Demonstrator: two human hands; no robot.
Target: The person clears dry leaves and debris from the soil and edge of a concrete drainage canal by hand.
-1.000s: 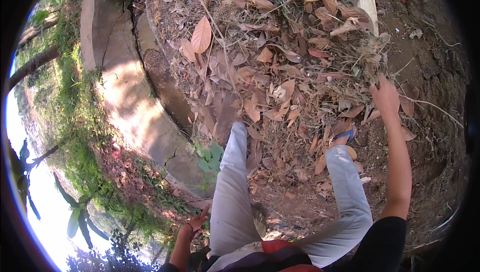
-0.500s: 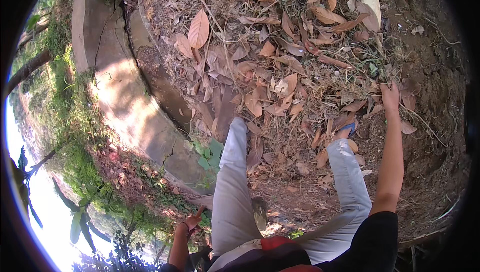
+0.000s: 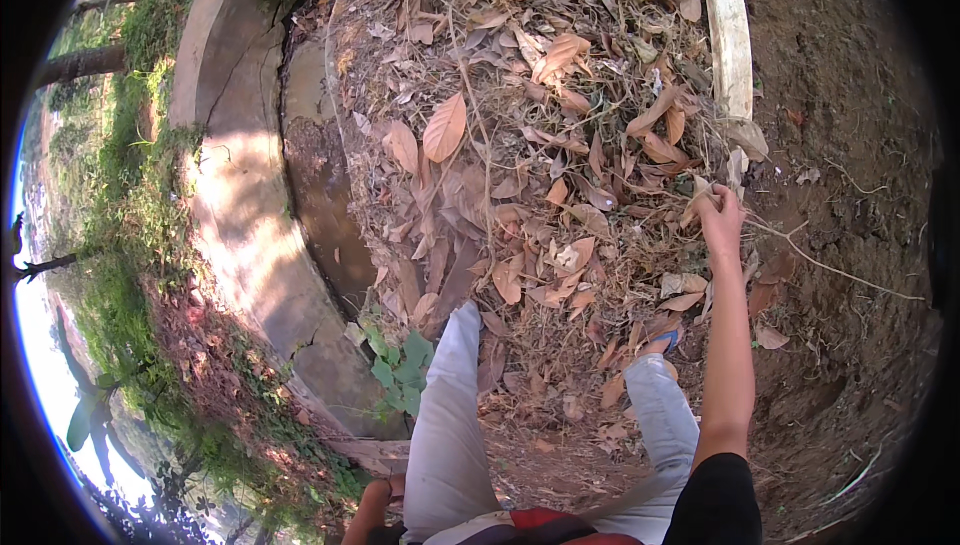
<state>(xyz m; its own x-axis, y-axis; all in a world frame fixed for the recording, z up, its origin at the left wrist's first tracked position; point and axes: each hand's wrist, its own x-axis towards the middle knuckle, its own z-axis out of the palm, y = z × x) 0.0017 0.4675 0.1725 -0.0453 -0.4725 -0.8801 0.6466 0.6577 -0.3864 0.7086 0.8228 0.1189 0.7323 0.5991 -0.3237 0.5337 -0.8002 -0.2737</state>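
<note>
My right hand [image 3: 723, 223] is closed on a dry, curled leaf [image 3: 697, 199] at the right edge of a heap of brown leaves and dry stalks [image 3: 575, 160]. A thin bare twig [image 3: 845, 267] runs out to the right from beside this hand; whether I grip it too, I cannot tell. Low at the left, my left hand [image 3: 396, 488] is partly hidden beside my thigh, and its fingers do not show well. Large tan leaves [image 3: 445, 128] lie on top of the heap.
A pale wooden log [image 3: 727, 40] edges the heap on the far right, with bare soil [image 3: 840, 125] beyond it. To the left, a cracked concrete wall [image 3: 245, 180] curves along a muddy water channel [image 3: 325, 210]. Green leaves [image 3: 403, 373] grow beside my left leg.
My right hand has moved left and is raised, with the dry leaf in it. The view has shifted so that more of the log shows. My left hand is lower and more hidden.
</note>
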